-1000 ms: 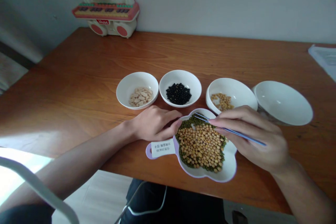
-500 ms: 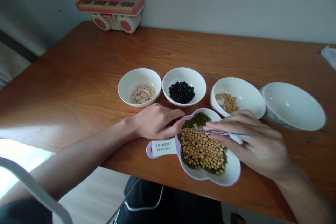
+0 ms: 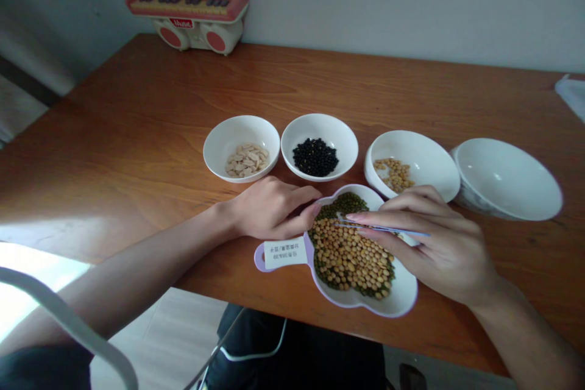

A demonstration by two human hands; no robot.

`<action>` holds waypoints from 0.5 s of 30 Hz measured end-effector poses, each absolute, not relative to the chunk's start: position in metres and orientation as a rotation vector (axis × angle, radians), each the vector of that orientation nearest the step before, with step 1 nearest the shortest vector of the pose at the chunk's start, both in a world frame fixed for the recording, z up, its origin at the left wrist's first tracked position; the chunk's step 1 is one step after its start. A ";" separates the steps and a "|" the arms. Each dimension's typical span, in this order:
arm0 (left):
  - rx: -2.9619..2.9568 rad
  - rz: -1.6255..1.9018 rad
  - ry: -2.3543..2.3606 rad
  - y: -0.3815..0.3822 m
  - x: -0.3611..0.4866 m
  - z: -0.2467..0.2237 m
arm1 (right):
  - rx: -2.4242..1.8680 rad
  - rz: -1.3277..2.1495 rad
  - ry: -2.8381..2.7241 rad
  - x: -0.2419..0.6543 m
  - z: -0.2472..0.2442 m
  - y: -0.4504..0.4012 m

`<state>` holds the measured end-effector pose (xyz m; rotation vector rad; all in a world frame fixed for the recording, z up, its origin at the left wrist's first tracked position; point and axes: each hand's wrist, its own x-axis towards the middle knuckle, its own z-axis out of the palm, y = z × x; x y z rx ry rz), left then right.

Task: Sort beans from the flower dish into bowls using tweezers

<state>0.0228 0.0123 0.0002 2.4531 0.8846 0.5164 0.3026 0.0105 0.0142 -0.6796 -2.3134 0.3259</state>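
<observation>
A white scalloped dish with a purple rim and labelled handle (image 3: 404, 292) holds yellow soybeans (image 3: 354, 256) and small green beans (image 3: 345, 203). My left hand (image 3: 274, 210) pinches the dish's left rim between thumb and fingers. Held in my right hand (image 3: 429, 241) is a slim pair of tweezers (image 3: 388, 229), its tips down among the beans near the dish's upper left. Whether a bean sits between the tips is too small to tell. Behind my right hand, a white bowl (image 3: 432, 155) contains some soybeans.
Flat pale seeds lie in the left bowl (image 3: 214, 149), black beans in the bowl beside it (image 3: 345, 134). A bowl with nothing visible inside (image 3: 512, 180) stands at the far right. A toy keyboard figure (image 3: 187, 9) is at the back left. A cable hangs by the table's front edge.
The tweezers and my right hand have shifted slightly left over the beans. My left hand stays at the rim. The whole view has moved a little.
</observation>
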 end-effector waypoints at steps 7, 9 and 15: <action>2.450 0.514 0.891 0.013 0.023 0.000 | -0.682 0.347 -2.286 0.301 0.015 0.010; 2.449 0.515 0.888 0.013 0.023 0.001 | -0.681 0.348 -2.271 0.301 0.017 0.010; 2.463 0.505 0.889 0.013 0.023 0.002 | -0.796 0.170 -2.087 0.321 0.016 0.008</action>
